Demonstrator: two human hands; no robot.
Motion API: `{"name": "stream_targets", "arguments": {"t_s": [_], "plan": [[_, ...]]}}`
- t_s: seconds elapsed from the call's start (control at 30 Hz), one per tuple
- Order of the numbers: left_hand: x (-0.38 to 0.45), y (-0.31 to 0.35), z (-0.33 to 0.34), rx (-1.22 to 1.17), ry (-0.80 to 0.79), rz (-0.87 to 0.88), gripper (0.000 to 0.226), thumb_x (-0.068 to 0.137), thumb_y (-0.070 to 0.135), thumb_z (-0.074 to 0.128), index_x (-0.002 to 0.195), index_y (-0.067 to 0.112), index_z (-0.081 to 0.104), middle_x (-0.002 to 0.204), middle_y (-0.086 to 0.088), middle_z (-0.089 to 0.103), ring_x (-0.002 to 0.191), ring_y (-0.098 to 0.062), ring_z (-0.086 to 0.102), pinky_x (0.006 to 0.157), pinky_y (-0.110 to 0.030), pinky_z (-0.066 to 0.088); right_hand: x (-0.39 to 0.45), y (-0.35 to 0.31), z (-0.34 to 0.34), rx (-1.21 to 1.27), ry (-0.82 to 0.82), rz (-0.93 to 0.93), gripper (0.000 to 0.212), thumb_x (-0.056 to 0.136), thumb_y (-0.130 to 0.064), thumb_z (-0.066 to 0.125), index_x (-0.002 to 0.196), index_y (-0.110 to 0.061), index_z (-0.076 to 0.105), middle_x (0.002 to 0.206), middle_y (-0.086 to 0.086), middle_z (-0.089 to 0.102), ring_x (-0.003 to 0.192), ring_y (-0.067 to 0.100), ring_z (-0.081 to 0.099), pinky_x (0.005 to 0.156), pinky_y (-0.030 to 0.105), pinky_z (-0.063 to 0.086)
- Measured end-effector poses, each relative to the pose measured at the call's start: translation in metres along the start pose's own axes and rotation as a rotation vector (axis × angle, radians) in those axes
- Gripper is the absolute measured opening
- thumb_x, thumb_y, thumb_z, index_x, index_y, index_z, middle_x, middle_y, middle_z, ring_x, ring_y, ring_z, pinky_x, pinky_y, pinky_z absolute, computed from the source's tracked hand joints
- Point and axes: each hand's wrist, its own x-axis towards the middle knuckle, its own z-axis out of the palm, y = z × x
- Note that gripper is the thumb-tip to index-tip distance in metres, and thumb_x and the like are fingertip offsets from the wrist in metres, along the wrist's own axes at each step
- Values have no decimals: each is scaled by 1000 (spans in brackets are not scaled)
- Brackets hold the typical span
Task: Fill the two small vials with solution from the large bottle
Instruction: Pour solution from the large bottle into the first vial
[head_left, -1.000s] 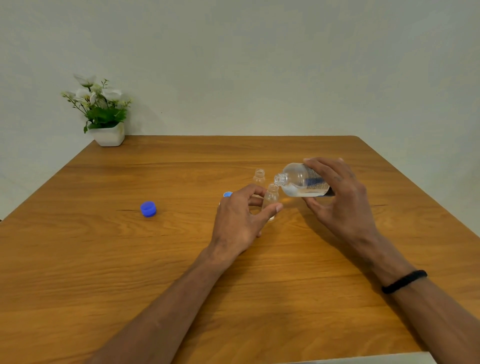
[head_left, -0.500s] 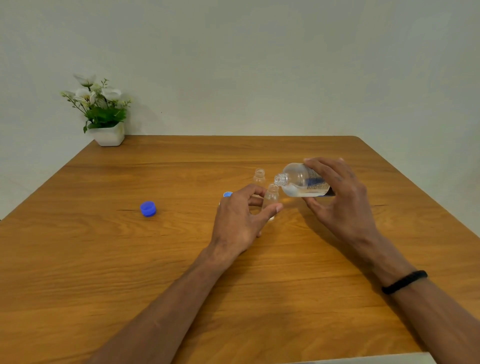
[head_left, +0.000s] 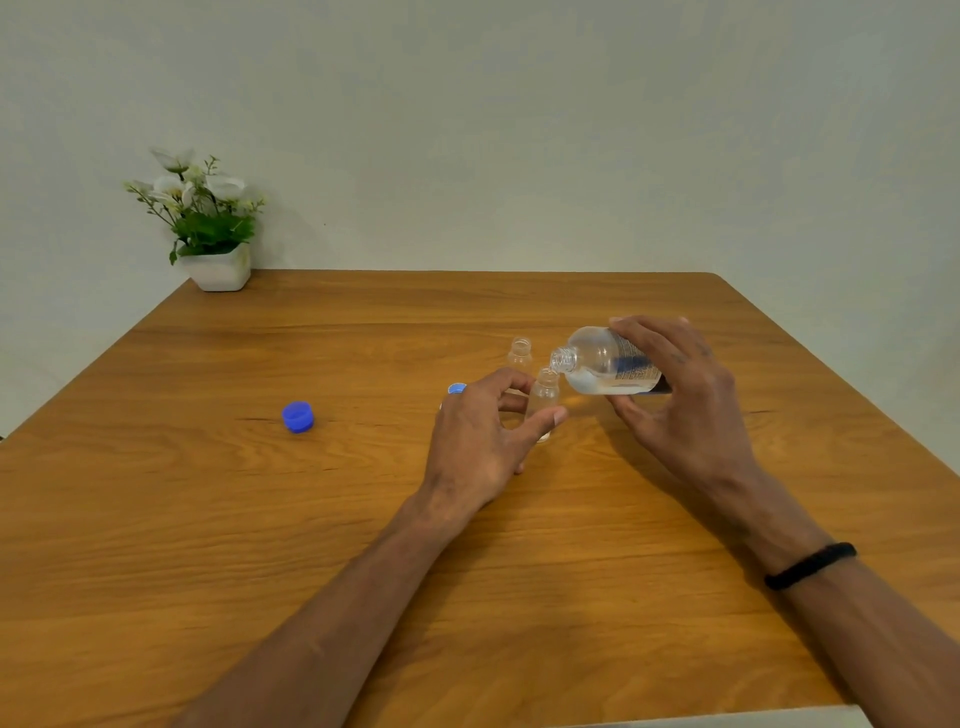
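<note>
A person's two bare forearms reach forward over a wooden table (head_left: 208, 519), seen from a camera on the head. The left hand (head_left: 478, 436) has its fingers curled narrowly around a small clear vial (head_left: 544, 397), which stands upright on the table; the thumb tip presses the near side of the vial low down, and the index finger wraps behind it. The right hand (head_left: 680, 400) grips the large bottle (head_left: 602, 364), fingers spread over the top of its labelled body and thumb under it. The bottle is tipped nearly on its side, its open neck pointing left and sitting just above the mouth of the held vial. Clear liquid pools along the lower side of the bottle; whether any is running out is too fine to tell. A second small vial (head_left: 520, 356), open and upright, stands just beyond the left index finger, behind the held vial and apart from it. A small blue cap (head_left: 457, 388) peeks out past the left knuckles, partly hidden by them. A larger blue cap (head_left: 298, 417) lies on the table well to the left of the left hand. A black band (head_left: 810, 565) circles the right wrist. At the far left corner of the table stands a white pot (head_left: 218, 270) of white flowers, against a plain pale wall.
</note>
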Motion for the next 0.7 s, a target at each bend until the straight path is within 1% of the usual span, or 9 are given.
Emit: {"name": "stream_targets", "arguments": {"t_s": [0.13,0.23,0.3,0.47,0.6,0.7], "plan": [[0,0,0,0,9,-1,42,86,45,80,119,22,69,108,6,77,48,-3,67,44,-16,50,-1,0,2,10,-11,24,82,75,-6,93,149,-14,57,144,6,61,134,26,57,122,56,38],[0,0,0,-6,23,9,39,86,45,80,116,24,69,104,8,76,46,-7,68,44,-19,52,-2,-2,2,34,-6,35,81,75,-5,93,148,-13,59,143,7,62,131,27,58,109,51,53],[-1,2,0,-11,32,9,36,85,45,81,113,25,69,101,11,74,46,-8,67,44,-20,53,-3,-3,1,45,-10,50,80,75,-7,92,148,-14,59,142,7,62,130,26,58,103,47,57],[-1,5,-1,-38,45,15,30,86,42,82,110,28,68,92,17,70,45,-2,65,43,-17,50,-3,-7,1,69,-39,89,80,76,-15,94,147,-13,58,141,7,64,130,25,60,104,49,56],[-3,6,-1,-38,53,33,32,86,43,81,112,27,69,92,18,70,46,-1,65,43,-17,49,-3,-11,0,93,-34,101,79,76,-15,94,146,-12,58,140,7,65,128,23,61,106,42,56],[-3,8,-2,-38,67,54,29,86,44,80,109,32,67,90,21,69,44,-5,65,44,-22,54,-3,-13,-2,110,-22,106,79,76,-15,94,146,-12,58,139,6,66,128,20,61,106,36,54]]}}
